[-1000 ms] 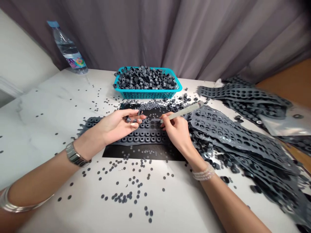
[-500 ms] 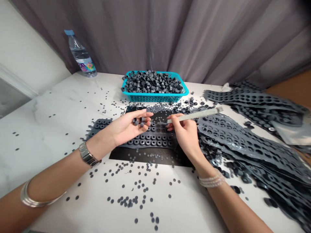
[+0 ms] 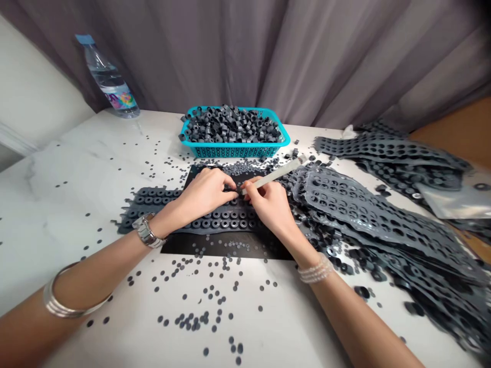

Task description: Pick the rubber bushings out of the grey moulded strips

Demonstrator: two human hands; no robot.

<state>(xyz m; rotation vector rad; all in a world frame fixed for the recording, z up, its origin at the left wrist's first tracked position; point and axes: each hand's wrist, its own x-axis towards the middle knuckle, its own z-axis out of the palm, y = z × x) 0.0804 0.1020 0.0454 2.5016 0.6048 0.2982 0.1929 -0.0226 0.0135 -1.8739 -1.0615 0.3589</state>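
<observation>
My right hand (image 3: 268, 202) grips a slim off-white tool (image 3: 282, 173) like a pen, its back end slanting up to the right and its tip down by the sheet. My left hand (image 3: 209, 191) is palm down over the same spot, thumb and forefinger close together near the tip. Whatever lies in its curled fingers is hidden. Under both hands lies a dark grey moulded rubber sheet (image 3: 209, 224) with rows of ring-shaped parts, partly on a black mat (image 3: 226, 248).
Behind the mat stands a turquoise basket (image 3: 238, 148) heaped with small dark rings. Stacked perforated rubber sheets (image 3: 356, 204) spread at the right, with loose rings around. Small dark discs (image 3: 194, 321) litter the white table (image 3: 126, 327). A water bottle (image 3: 115, 87) stands back left.
My left hand has turned from palm up, with several small dark rings in its fingers, to palm down over the sheet. The tool and my right hand stay close to the sheet.
</observation>
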